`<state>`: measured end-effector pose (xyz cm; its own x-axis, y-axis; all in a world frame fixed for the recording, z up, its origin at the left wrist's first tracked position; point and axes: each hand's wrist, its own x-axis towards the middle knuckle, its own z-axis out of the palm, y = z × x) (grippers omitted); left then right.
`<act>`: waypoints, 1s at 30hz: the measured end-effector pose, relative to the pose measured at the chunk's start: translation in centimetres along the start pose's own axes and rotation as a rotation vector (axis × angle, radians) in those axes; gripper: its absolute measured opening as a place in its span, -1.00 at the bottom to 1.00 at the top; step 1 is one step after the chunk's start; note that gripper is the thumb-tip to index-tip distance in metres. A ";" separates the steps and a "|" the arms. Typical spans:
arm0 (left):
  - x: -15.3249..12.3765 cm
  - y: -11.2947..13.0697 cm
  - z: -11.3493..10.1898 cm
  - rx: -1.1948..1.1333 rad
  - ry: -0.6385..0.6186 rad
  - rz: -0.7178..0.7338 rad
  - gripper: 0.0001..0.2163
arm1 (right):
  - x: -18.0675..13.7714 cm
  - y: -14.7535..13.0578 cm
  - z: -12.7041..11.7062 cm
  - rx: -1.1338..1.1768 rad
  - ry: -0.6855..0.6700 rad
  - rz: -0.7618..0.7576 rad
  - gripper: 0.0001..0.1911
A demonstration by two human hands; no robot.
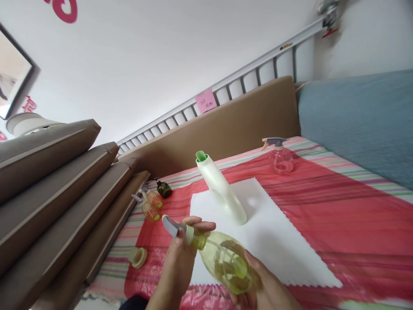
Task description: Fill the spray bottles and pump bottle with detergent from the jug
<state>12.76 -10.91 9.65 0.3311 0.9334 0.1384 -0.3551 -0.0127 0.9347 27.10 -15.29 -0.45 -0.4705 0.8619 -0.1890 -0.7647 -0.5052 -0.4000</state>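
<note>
A see-through yellow-green spray bottle (pixel 222 252) lies tilted between my two hands, above the near part of a white sheet. My left hand (pixel 182 254) grips it at the neck, close to the grey trigger head. Around the rounded base wraps my right hand (pixel 258 280), its fingers partly hidden behind the bottle. Just beyond my hands stands a tall pale jug (pixel 222 189) with a handle and a green spout; no cap shows on it. The white sheet (pixel 290 254) with its zigzag edge lies under the jug.
A clear pinkish spray bottle (pixel 281 161) stands at the back right of the red cloth (pixel 300 196). At the left are two orange-tinted spray bottles (pixel 150 206), a dark pump bottle (pixel 164 188) and a pale green cap (pixel 138 257). Brown cushions (pixel 64 193) line the left side.
</note>
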 end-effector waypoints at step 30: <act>0.8 -1.0 0.0 0.227 0.260 0.013 -0.69 | -0.2 -0.2 0.3 -0.016 -0.020 -0.146 -0.43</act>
<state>13.39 -10.15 8.81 0.0840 0.9924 0.0899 -0.1446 -0.0771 0.9865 27.21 -15.39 -0.12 -0.3638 0.9250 -0.1099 -0.8187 -0.3738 -0.4358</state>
